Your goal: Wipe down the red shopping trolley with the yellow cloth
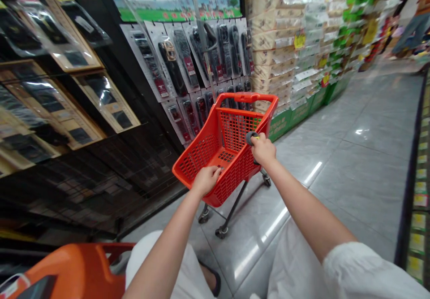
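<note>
A red plastic shopping cart [231, 187] with lattice sides and black wheels stands on the floor in front of me. Nothing shows inside its basket. My left hand [206, 180] is closed over the cart's near rim, fingers curled inward. Beside the cart's right side, my right hand [264, 150] is closed around a dark grey object [250, 137] with a yellow mark. Most of that object is hidden by the fingers, so its kind cannot be made out. The cart's handle bar [247, 97] is at its far end, away from both hands.
Packaged belts [174, 61] hang behind the cart, with boxed goods [97, 97] on a dark rack at left. Stacked cartons [275, 43] line the aisle. An orange plastic body [74, 272] is at lower left. A person [414, 25] is far right on the tiled floor [366, 155].
</note>
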The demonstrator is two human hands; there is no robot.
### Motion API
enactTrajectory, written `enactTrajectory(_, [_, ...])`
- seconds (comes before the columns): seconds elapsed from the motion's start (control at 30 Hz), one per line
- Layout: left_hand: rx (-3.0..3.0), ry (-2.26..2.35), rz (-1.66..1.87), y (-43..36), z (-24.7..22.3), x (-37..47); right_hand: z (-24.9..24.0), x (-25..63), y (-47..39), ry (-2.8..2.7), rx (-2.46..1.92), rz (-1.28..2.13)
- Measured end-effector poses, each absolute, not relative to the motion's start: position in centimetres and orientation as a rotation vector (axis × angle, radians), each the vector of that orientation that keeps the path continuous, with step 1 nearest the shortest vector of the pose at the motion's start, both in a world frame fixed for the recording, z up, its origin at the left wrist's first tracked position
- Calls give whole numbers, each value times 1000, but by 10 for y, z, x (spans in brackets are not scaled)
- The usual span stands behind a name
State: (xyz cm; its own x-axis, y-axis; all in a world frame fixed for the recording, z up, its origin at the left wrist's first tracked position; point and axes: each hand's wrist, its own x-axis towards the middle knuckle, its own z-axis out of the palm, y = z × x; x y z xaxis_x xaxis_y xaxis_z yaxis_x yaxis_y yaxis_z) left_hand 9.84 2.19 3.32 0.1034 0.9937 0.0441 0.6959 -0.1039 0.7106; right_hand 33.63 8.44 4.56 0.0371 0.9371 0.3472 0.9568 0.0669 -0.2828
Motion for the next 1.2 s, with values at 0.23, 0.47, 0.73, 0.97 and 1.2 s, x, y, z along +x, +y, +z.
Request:
enactTrajectory(0.23, [1972,2341,392,-14,26,71,11,247,-30,-2201,-1685,11])
enactTrajectory(0.47, [2030,2281,337,-26,28,70,24,252,-46,-2249,-1731,50])
enactTrajectory(0.73, [2057,2340,207,-32,30,76,14,224,-85,-2363,-1599,107])
enactTrajectory(0.97, [2066,2312,237,-33,29,77,13,252,-61,-2158,-1789,91])
enactTrajectory(1.2, [2093,2271,265,-35,30,75,-42,207,-93,-2077,-1360,335])
